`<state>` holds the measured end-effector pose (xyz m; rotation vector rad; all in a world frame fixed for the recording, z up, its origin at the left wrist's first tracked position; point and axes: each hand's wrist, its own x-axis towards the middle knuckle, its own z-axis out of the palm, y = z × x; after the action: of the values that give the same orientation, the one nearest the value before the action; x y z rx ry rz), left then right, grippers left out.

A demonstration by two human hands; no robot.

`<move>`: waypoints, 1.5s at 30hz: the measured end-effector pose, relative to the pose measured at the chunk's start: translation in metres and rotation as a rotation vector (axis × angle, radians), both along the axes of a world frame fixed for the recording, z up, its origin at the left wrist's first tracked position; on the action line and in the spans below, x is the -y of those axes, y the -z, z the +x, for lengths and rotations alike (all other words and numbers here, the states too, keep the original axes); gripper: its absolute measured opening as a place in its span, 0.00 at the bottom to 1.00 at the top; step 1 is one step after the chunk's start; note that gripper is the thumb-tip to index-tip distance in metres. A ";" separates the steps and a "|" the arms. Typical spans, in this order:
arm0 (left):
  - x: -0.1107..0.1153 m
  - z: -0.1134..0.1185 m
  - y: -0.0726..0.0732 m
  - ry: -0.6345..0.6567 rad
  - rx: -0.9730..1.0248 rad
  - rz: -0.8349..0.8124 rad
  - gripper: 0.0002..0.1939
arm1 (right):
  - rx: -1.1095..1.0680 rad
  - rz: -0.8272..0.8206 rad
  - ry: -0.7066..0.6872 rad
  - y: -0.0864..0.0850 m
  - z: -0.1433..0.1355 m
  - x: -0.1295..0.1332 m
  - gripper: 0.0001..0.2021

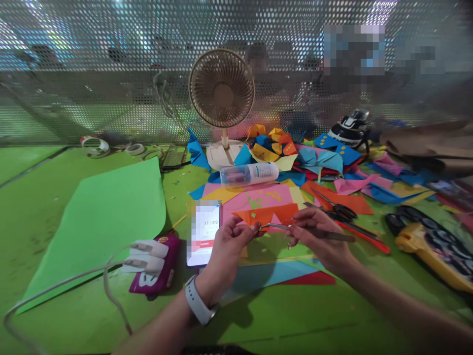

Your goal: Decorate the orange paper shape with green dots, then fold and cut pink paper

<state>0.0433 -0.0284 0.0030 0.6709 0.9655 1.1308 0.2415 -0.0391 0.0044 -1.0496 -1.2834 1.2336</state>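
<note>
My right hand (321, 239) is closed around a pair of bent-tip tweezers (338, 236), which points left. Its tip reaches the fingertips of my left hand (231, 241), where thumb and finger pinch together. What they pinch is too small to make out; a tiny greenish bit shows at the tweezers' tip. Just behind my fingers lies an orange paper strip (284, 212) with a small yellow-green square on it. A lit phone (203, 236) lies beside my left hand. Under my hands are light-blue paper (277, 272) and red paper (308, 278).
Scissors (343, 212) and a red-handled tool (369, 239) lie right. A black-and-yellow case (424, 241) sits farther right. Behind are a plastic bottle (262, 172), folded papers (266, 153) and a fan (221, 88). Left are green paper (111, 207) and a purple power strip (168, 259) with plugs.
</note>
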 end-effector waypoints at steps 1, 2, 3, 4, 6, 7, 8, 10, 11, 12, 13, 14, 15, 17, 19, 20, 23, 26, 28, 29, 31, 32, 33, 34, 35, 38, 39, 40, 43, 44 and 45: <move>0.000 0.000 0.001 0.003 0.001 0.005 0.17 | 0.009 0.002 0.006 -0.001 0.000 0.000 0.11; 0.000 0.000 0.001 0.006 0.002 0.009 0.17 | 0.023 0.006 0.013 -0.001 0.000 0.001 0.11; 0.000 -0.001 0.002 0.008 0.004 0.013 0.17 | 0.037 0.011 0.019 -0.002 -0.001 0.001 0.11; 0.000 -0.001 0.002 0.009 0.005 0.014 0.17 | 0.047 0.018 0.023 -0.003 -0.001 0.002 0.11; 0.000 -0.001 0.003 0.005 0.001 0.008 0.17 | 0.054 0.025 0.022 -0.005 -0.002 0.003 0.11; -0.001 -0.001 0.003 0.003 -0.003 0.004 0.17 | 0.051 0.025 0.022 -0.005 -0.002 0.003 0.11; -0.001 -0.001 0.003 0.002 -0.005 0.001 0.17 | 0.046 0.025 0.023 -0.005 -0.002 0.004 0.11; -0.001 0.000 0.002 -0.003 -0.008 0.000 0.18 | 0.043 0.018 0.021 -0.005 -0.002 0.004 0.12; 0.000 0.001 0.001 -0.005 -0.003 -0.001 0.18 | 0.042 0.017 0.018 -0.005 -0.002 0.003 0.12; 0.000 0.001 0.000 -0.008 0.009 -0.005 0.18 | 0.040 0.016 0.013 -0.005 -0.002 0.003 0.12; 0.000 0.002 -0.001 -0.010 0.028 -0.011 0.18 | 0.038 0.015 0.006 -0.004 -0.001 0.003 0.12; 0.001 0.002 -0.002 -0.012 0.051 -0.018 0.19 | 0.035 0.014 0.001 -0.004 -0.001 0.003 0.12; 0.001 0.003 -0.003 -0.015 0.072 -0.028 0.19 | 0.032 0.012 -0.004 -0.003 -0.001 0.003 0.12; 0.002 0.003 -0.004 -0.024 0.095 -0.048 0.18 | 0.024 0.016 -0.003 -0.002 0.000 0.002 0.12; 0.003 0.003 -0.005 -0.027 0.090 -0.056 0.18 | 0.021 0.018 0.009 -0.001 0.001 0.001 0.12; 0.003 0.003 -0.005 -0.026 0.085 -0.053 0.17 | 0.021 0.019 0.015 -0.001 0.002 0.000 0.12; 0.003 0.002 -0.005 -0.016 0.069 -0.032 0.17 | 0.017 0.023 0.024 0.002 0.004 -0.001 0.12; 0.003 0.002 -0.004 -0.011 0.064 -0.027 0.17 | 0.013 0.023 0.030 0.003 0.005 -0.002 0.12; 0.003 0.002 -0.004 -0.009 0.062 -0.025 0.17 | 0.013 0.015 0.030 0.002 0.006 -0.002 0.12; 0.003 0.002 -0.004 -0.009 0.059 -0.022 0.17 | 0.011 0.012 0.026 0.001 0.005 -0.002 0.12; 0.003 0.003 -0.004 -0.012 0.047 -0.017 0.18 | 0.014 0.010 0.017 -0.002 0.005 -0.002 0.12; 0.003 0.003 -0.003 -0.016 0.045 -0.017 0.18 | 0.022 0.012 0.013 -0.003 0.005 -0.002 0.11; 0.003 0.003 -0.003 -0.019 0.047 -0.018 0.18 | 0.035 0.012 0.011 -0.004 0.005 -0.002 0.11; 0.003 0.003 -0.003 -0.021 0.054 -0.022 0.18 | 0.052 0.011 0.009 -0.005 0.005 -0.002 0.12; 0.003 0.003 -0.003 -0.023 0.064 -0.028 0.18 | 0.069 0.006 0.004 -0.005 0.005 -0.002 0.12; 0.003 0.003 -0.002 -0.015 0.088 -0.047 0.18 | 0.101 -0.012 -0.007 -0.006 0.006 -0.002 0.13; 0.004 0.003 -0.003 -0.014 0.090 -0.049 0.18 | 0.107 -0.016 -0.008 -0.006 0.006 -0.002 0.13; 0.004 0.003 -0.003 -0.014 0.091 -0.050 0.18 | 0.113 -0.018 -0.004 -0.006 0.006 -0.002 0.13; 0.004 0.003 -0.004 -0.014 0.088 -0.055 0.18 | 0.139 -0.019 0.004 -0.006 0.006 -0.002 0.13; 0.004 0.003 -0.004 -0.008 0.084 -0.057 0.18 | 0.143 -0.015 0.012 -0.006 0.006 -0.002 0.13; 0.004 0.003 -0.005 0.000 0.080 -0.057 0.19 | 0.142 -0.009 0.019 -0.006 0.006 -0.002 0.13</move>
<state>0.0461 -0.0324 0.0076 0.5753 0.9260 1.1173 0.2471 -0.0370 0.0102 -1.1708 -1.3728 1.1685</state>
